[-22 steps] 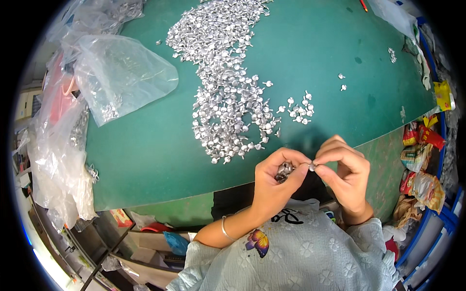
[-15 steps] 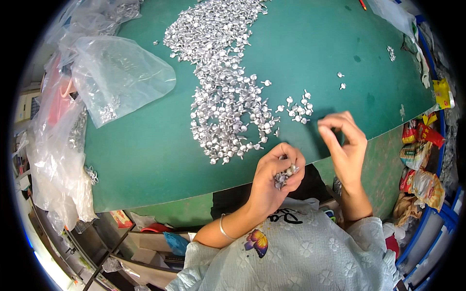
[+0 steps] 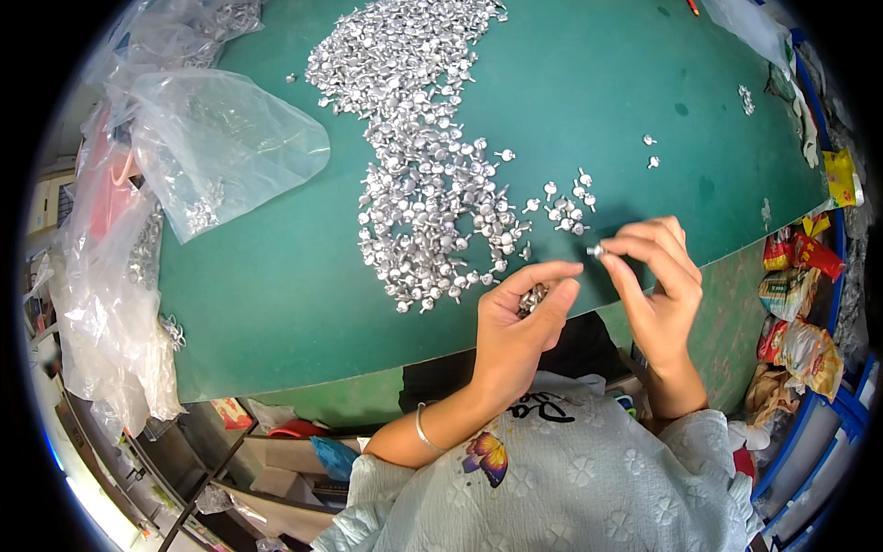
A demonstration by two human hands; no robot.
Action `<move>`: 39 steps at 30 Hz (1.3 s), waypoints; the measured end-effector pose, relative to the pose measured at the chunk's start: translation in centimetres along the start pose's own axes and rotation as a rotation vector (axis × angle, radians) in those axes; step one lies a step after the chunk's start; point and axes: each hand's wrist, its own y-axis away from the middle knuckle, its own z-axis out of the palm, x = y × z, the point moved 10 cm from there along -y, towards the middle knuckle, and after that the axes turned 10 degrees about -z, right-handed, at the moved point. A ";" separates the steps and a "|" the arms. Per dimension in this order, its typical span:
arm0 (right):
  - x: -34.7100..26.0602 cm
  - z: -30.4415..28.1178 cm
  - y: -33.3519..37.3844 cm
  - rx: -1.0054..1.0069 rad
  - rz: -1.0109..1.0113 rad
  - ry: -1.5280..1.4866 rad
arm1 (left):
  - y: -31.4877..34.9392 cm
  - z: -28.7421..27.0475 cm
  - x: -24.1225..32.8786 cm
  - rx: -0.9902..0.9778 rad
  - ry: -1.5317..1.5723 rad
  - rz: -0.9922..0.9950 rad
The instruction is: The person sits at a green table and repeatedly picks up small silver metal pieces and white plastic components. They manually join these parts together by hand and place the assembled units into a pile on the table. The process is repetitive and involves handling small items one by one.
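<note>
My right hand (image 3: 664, 299) pinches one small silvery metal piece (image 3: 595, 251) with a round head and a short stem between thumb and fingertips, just above the table. Beside it my left hand (image 3: 517, 345) is curled around a handful of similar metal pieces (image 3: 531, 301), its thumb and forefinger reaching toward the right hand. Past the right fingertips lies a little cluster of the same pieces (image 3: 566, 217). A big heap of them (image 3: 418, 184) runs from the far edge toward me, left of both hands.
Clear plastic bags (image 3: 230, 138) with metal pieces in them cover the left of the green table (image 3: 303, 322). Two stray pieces (image 3: 651, 152) lie farther right. Colourful packets (image 3: 800, 267) sit beyond the table's right edge; a shelf with boxes (image 3: 285, 478) stands at lower left.
A metal piece now shows in my right fingertips. My left thumb and forefinger have stretched out toward the right hand, and the handful is more covered.
</note>
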 end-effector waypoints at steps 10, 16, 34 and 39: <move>-3.2 -1.1 -0.1 -0.090 -0.089 -0.043 | 1.2 1.4 1.9 -0.005 -0.215 0.179; -3.9 -1.6 0.1 -0.085 -0.122 -0.055 | 2.0 2.0 3.3 -0.009 -0.333 0.366; -6.2 -4.6 1.3 0.071 -0.184 -0.071 | 4.0 5.4 4.5 -0.175 -0.337 0.470; -6.7 -4.6 1.3 0.070 -0.199 -0.059 | 4.2 5.3 4.6 -0.183 -0.351 0.460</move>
